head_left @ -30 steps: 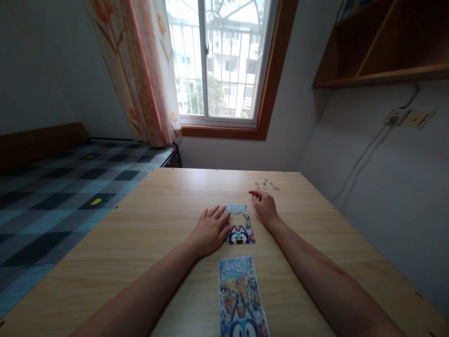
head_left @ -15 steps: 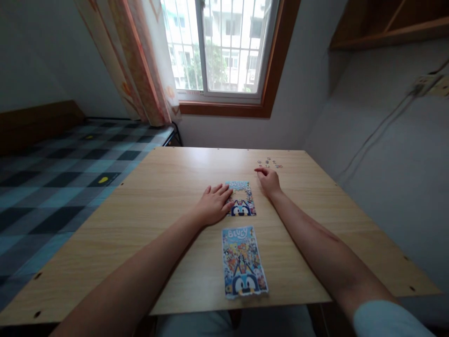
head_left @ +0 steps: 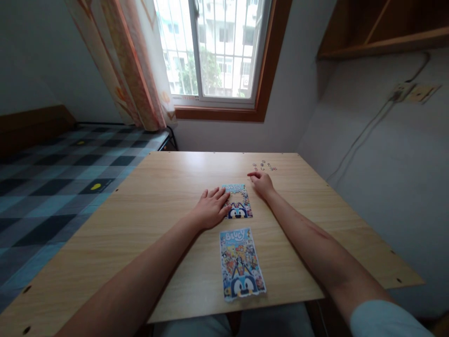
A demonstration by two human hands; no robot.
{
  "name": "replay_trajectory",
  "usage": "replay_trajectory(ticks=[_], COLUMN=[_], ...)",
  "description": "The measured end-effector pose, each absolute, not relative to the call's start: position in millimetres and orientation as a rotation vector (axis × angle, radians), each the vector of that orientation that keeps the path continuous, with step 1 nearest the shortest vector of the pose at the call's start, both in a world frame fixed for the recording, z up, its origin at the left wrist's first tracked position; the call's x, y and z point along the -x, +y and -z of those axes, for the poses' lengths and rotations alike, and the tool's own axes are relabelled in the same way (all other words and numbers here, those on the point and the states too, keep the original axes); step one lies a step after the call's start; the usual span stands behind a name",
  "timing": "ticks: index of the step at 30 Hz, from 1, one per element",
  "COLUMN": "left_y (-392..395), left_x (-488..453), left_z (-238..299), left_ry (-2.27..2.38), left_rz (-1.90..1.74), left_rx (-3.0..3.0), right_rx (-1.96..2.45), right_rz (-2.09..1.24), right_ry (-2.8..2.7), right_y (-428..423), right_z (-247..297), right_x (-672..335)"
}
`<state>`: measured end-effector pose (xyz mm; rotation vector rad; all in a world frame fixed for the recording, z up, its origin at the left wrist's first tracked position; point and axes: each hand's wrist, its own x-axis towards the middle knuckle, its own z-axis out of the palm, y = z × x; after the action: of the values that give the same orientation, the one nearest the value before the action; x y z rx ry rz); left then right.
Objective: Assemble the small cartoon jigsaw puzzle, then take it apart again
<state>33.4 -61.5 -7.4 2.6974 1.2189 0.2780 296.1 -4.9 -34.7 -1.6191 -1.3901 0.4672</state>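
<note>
A small cartoon jigsaw puzzle (head_left: 238,202) lies on the wooden table (head_left: 168,206), with a gap in its middle. My left hand (head_left: 211,208) rests flat on the table with fingers spread, its fingertips on the puzzle's left edge. Just right of the puzzle's top corner is my right hand (head_left: 261,182), fingers curled in a pinch; whether it holds anything is too small to see. Several loose puzzle pieces (head_left: 264,165) lie scattered just beyond that hand. A printed picture card (head_left: 241,263) of the same design lies nearer to me, close to the table's front edge.
A bed with a blue and black checked cover (head_left: 63,187) stands left of the table. Behind the table are a window (head_left: 210,47) and a patterned curtain (head_left: 133,70). A wall with a cable and socket (head_left: 403,91) runs along the right, under a wooden shelf (head_left: 382,28).
The view has tilted downward, so the card's lower edge and my lap now show. Both hands stay in much the same places by the puzzle.
</note>
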Motion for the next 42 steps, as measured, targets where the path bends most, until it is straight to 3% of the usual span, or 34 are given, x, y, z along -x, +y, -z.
replay_trajectory(ticks=[6,15,25,30,42], left_y=[-59,-63,-60,-58,-61], left_x=[-30,-31,-29,-28,-29], left_z=[7,-5,-6,-1,-3], left_ry=[1.265,1.322,1.331,1.377,1.376], left_rz=[-0.205,-0.07,-0.054,-0.093,-0.136], left_rx=[-2.752,-2.747,-2.714,-2.72,-2.702], right_rx=[1.618,1.341,1.945,2.267,2.251], right_rz=[-0.532,-0.083,0.332,0.19,0.171], right_ry=[-1.784,-2.165,-1.854,-1.551,-1.621], right_y=[-16,-37,-15,12,19], right_z=[30,29,22,35,40], right_x=[-303,-309,-374,-412,-417])
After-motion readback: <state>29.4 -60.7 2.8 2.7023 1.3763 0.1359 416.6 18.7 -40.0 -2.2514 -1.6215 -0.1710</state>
